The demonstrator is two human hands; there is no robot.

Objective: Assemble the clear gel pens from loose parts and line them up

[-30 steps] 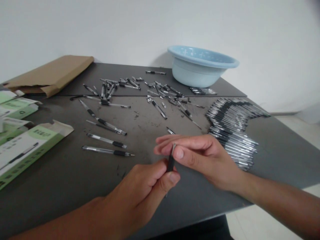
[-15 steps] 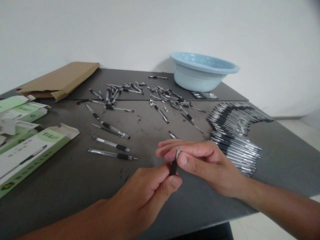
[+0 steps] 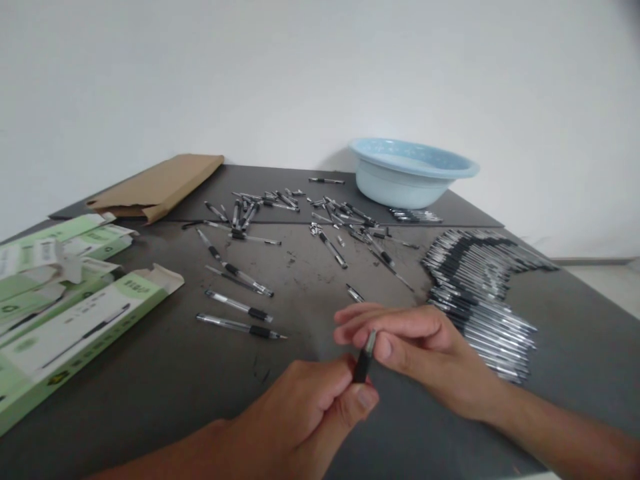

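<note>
In front of the basin (image 3: 403,187), the left hand (image 3: 315,403) is clamping fingers around a pen (image 3: 363,367); the right hand (image 3: 433,350) is pinching its tip (image 3: 371,343).

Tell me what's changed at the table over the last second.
The view shifted: everything, from the blue basin to the loose pens, sits lower and further right in the picture. Nothing was visibly taken up or let go. The left hand still has a pen in its grip, the right hand is still at the pen's upper end, and the layout on the table is unchanged.
</note>
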